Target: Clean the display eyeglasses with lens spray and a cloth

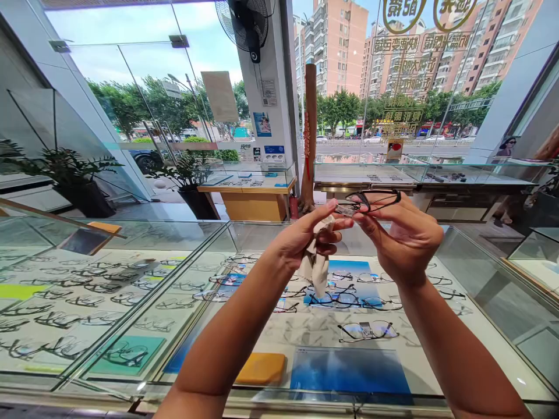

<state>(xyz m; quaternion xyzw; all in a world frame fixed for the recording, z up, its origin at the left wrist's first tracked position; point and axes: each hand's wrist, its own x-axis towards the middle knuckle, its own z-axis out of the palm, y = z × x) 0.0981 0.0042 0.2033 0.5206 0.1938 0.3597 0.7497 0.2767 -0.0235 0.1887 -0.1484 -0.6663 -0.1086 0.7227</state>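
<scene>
A pair of dark-framed glasses [379, 199] is held up between both hands, above a glass display case. My left hand [308, 235] pinches the tag end of the glasses between thumb and index finger, while its lower fingers curl round a beige cloth [320, 267] that hangs down. My right hand [404, 238] grips the frame from the right with thumb and fingers, close to the left fingertips. Below the hands, rows of glasses lie in the case; one rimless-looking pair [368, 331] sits nearest on the white surface.
The glass case [493, 326] spans the front, with a blue sheet [349, 372] and an orange case [261, 368]. Another case of glasses stands left, with a tilted mirror [85, 240]. Potted plants, a wooden counter [253, 203] and windows are farther back.
</scene>
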